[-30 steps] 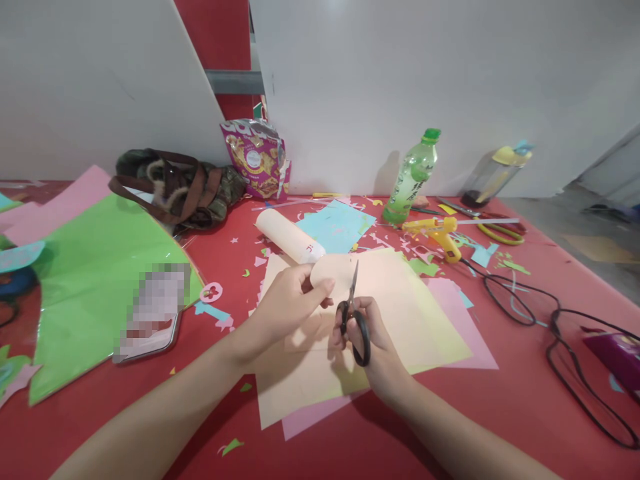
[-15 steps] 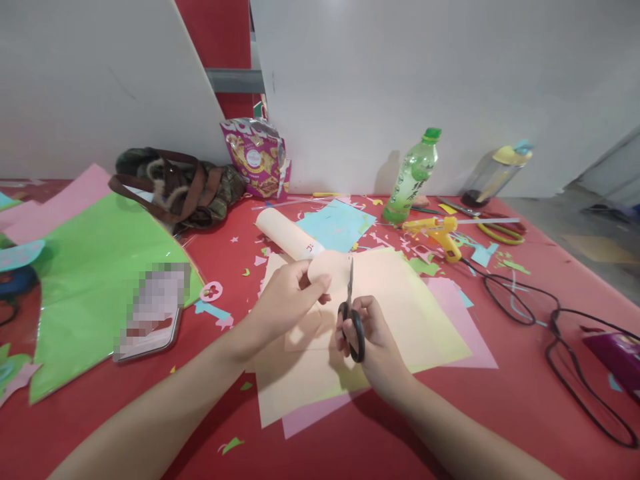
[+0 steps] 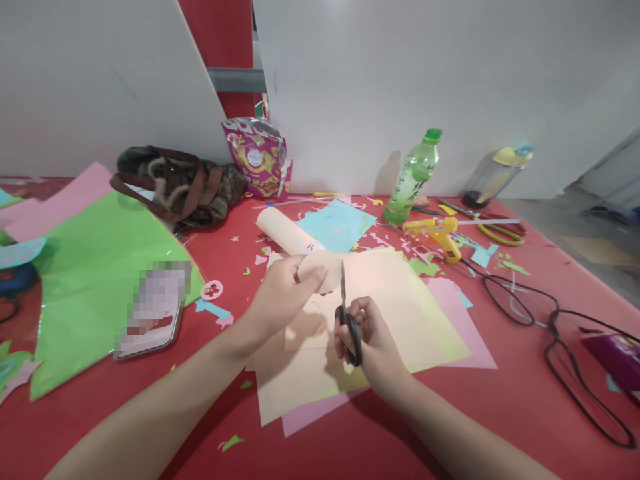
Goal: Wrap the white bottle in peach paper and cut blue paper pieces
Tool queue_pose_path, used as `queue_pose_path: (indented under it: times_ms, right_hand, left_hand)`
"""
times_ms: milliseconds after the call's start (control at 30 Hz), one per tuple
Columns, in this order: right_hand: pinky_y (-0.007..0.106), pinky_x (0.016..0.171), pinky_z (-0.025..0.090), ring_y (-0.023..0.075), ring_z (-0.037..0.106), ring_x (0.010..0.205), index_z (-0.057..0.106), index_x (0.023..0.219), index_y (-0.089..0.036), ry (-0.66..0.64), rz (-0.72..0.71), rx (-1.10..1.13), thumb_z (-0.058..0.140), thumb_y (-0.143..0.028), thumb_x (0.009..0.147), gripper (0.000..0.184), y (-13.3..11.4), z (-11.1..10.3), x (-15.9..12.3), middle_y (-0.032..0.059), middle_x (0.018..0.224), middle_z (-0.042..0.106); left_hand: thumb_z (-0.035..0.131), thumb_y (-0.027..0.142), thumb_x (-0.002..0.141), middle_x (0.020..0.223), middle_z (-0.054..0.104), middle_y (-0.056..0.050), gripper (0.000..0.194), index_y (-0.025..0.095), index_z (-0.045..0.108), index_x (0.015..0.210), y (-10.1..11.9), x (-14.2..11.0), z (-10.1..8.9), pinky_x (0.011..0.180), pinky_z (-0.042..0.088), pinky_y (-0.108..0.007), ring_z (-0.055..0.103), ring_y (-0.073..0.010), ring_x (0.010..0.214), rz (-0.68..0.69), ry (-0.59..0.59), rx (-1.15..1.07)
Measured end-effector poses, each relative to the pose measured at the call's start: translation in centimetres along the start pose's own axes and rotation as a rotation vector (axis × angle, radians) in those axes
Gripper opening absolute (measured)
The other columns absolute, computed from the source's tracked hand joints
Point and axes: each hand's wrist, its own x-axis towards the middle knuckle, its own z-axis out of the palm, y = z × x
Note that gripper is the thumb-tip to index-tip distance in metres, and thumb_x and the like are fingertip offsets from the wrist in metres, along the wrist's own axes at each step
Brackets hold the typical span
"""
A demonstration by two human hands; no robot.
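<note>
Left grip, extended from lower left to frame centre, pinches a cream paper piece; right grip, curled, holds black-handled scissors pointing toward frame top.

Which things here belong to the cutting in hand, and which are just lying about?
In use:
- black-handled scissors, in right hand
- rounded cream paper, in left hand

Apparently just lying about:
- phone
- snack bag
- green bottle
- yellow glue gun
- camouflage bag

Soft light casts shadows below the left hand and behind the bottle near the worktop's far edge, while pixelation masks the smartphone.
</note>
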Motion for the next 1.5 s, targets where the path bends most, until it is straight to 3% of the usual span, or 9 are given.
queue_pose_path:
  times_ms: [367,600,733,933,1133,1267,1500]
  right_hand:
    - [0.019,0.041,0.033,0.0057,0.045,0.048,0.030,0.077,-0.023,-0.026,-0.066,-0.022,0.056,-0.048,0.068,0.037,0.3,-0.5,0.1,-0.0060,0.068,0.044]
    - [0.018,0.039,0.031,0.0047,0.045,0.044,0.030,0.074,-0.023,-0.019,-0.032,-0.004,0.058,-0.046,0.067,0.038,0.1,-0.4,0.0,-0.0077,0.063,0.044]
    - [0.016,0.037,0.030,0.0038,0.044,0.041,0.029,0.073,-0.022,-0.009,-0.011,-0.004,0.059,-0.044,0.067,0.038,-0.1,-0.2,0.0,-0.0097,0.057,0.043]
    - [0.015,0.034,0.029,0.0033,0.044,0.037,0.029,0.071,-0.022,0.001,0.003,0.001,0.060,-0.040,0.067,0.037,-0.1,-0.1,0.0,-0.0106,0.055,0.044]
    - [0.014,0.035,0.029,0.0023,0.042,0.035,0.027,0.069,-0.022,0.020,0.010,0.001,0.060,-0.033,0.066,0.035,-0.1,0.0,0.1,-0.0125,0.051,0.041]
    - [0.013,0.035,0.030,0.0021,0.042,0.035,0.027,0.068,-0.021,0.006,0.018,-0.017,0.060,-0.030,0.065,0.035,-0.1,-0.1,0.1,-0.0124,0.052,0.042]
    - [0.014,0.036,0.030,0.0019,0.042,0.035,0.026,0.069,-0.022,-0.050,0.012,0.004,0.061,-0.038,0.066,0.038,-0.2,-0.1,0.1,-0.0119,0.053,0.042]
  left_hand:
    - [0.047,0.035,0.070,0.050,0.032,0.005,0.026,0.016,0.042,0.054,0.2,-0.1,0.0,0.041,0.023,-0.019,0.031,-0.0078,0.046,-0.012,-0.043,0.156]
    - [0.047,0.033,0.069,0.050,0.022,0.006,0.034,0.019,0.026,0.048,0.4,0.1,-0.5,0.042,0.019,-0.021,0.024,-0.0074,0.045,0.032,-0.059,0.201]
    - [0.047,0.031,0.070,0.050,0.024,0.005,0.033,0.018,0.027,0.046,0.4,0.2,-0.7,0.041,0.019,-0.020,0.026,-0.0072,0.046,0.053,-0.081,0.198]
    - [0.046,0.031,0.070,0.052,0.033,0.005,0.024,0.016,0.041,0.052,0.3,0.1,-1.0,0.042,0.023,-0.019,0.032,-0.0076,0.047,0.051,-0.098,0.155]
    - [0.045,0.031,0.071,0.052,0.027,0.005,0.029,0.017,0.032,0.050,0.2,0.3,-1.2,0.043,0.021,-0.019,0.028,-0.0068,0.047,0.082,-0.075,0.134]
    - [0.044,0.032,0.072,0.053,0.031,0.005,0.025,0.016,0.040,0.054,0.1,0.3,-1.2,0.044,0.024,-0.019,0.033,-0.0079,0.049,0.067,-0.067,0.140]
    - [0.044,0.034,0.072,0.053,0.030,0.005,0.027,0.017,0.035,0.053,0.2,0.2,-1.3,0.044,0.024,-0.019,0.032,-0.0081,0.049,0.055,-0.037,0.190]
